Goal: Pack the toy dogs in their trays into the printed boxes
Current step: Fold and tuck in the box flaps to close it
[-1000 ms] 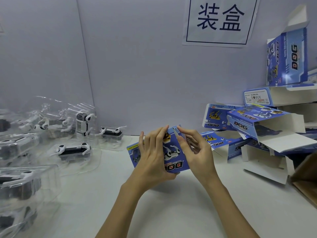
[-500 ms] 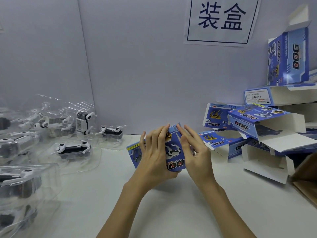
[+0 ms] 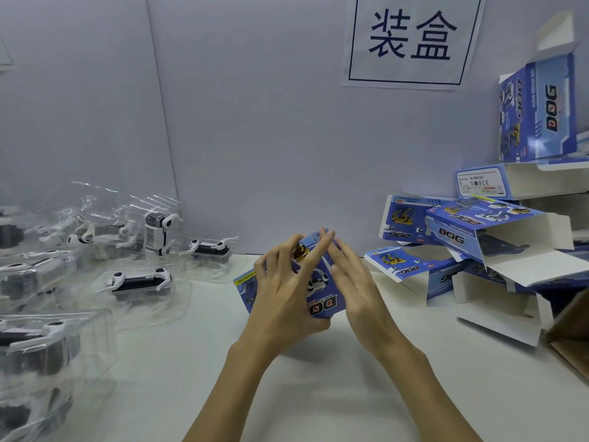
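Centre frame: your left hand point(image 3: 283, 298) grips the box point(image 3: 322, 282), right hand point(image 3: 353, 282) fingers straight against it; likely light, crushable card; hold by edges.

Printed card, clear plastic and matt white surfaces

A blue printed cardboard box point(image 3: 322, 282) is showing a slightly glossy outside, while the open blue cardboard boxes point(image 3: 497, 237) at 3 o'clock are showing matt white insides. Clear glossy plastic trays point(image 3: 140, 282) at 9 o'clock are glinting around smooth black-and-white plastic toy dogs point(image 3: 140, 280). The white tabletop point(image 3: 318, 393) is looking smooth and matt; the brown corrugated carton point(image 3: 570, 333) is looking rough.
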Demonstrator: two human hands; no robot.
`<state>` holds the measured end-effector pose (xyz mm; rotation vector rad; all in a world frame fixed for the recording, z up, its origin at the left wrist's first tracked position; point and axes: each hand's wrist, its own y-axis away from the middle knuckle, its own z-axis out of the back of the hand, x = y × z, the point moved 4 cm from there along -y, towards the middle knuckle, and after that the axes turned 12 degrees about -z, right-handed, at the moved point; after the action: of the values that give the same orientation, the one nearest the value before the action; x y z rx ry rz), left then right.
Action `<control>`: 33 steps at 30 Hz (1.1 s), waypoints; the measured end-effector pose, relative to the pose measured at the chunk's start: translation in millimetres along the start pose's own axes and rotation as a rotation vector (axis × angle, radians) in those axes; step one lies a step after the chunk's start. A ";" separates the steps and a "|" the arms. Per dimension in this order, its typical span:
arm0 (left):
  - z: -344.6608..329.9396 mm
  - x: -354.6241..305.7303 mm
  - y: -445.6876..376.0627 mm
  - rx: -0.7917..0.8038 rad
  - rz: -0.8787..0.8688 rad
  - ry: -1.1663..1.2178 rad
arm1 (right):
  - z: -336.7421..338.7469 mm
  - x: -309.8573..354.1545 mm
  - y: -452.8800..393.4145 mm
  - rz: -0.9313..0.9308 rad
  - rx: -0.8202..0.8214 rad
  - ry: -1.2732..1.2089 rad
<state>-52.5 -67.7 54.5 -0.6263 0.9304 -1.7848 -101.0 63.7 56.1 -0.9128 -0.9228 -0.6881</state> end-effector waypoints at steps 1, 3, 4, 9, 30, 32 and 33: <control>2.1 1.1 -0.7 0.001 -0.013 -0.010 | 3.5 0.2 -1.0 -0.013 0.042 -0.067; 5.8 4.0 -1.4 -0.001 -0.013 0.004 | 14.1 0.6 -2.3 -0.031 0.084 -0.119; 7.3 5.2 -1.3 -0.002 -0.004 0.021 | 19.3 0.5 -3.0 -0.028 0.097 -0.146; 11.6 11.5 0.0 -0.007 0.049 0.112 | 30.9 -3.7 -4.6 -0.006 0.095 -0.269; 14.8 18.2 0.9 -0.044 0.122 0.179 | -2.8 -6.6 6.5 0.364 -0.278 0.210; 15.5 15.6 -0.3 -0.040 0.127 0.174 | -1.7 -7.1 6.7 0.371 -0.292 0.222; 15.8 14.7 -0.4 -0.037 0.130 0.174 | -1.9 -7.5 6.8 0.378 -0.300 0.227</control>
<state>-46.3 -86.1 63.9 -0.4281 1.0990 -1.7279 -98.0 66.0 46.4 -1.2089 -0.4325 -0.5956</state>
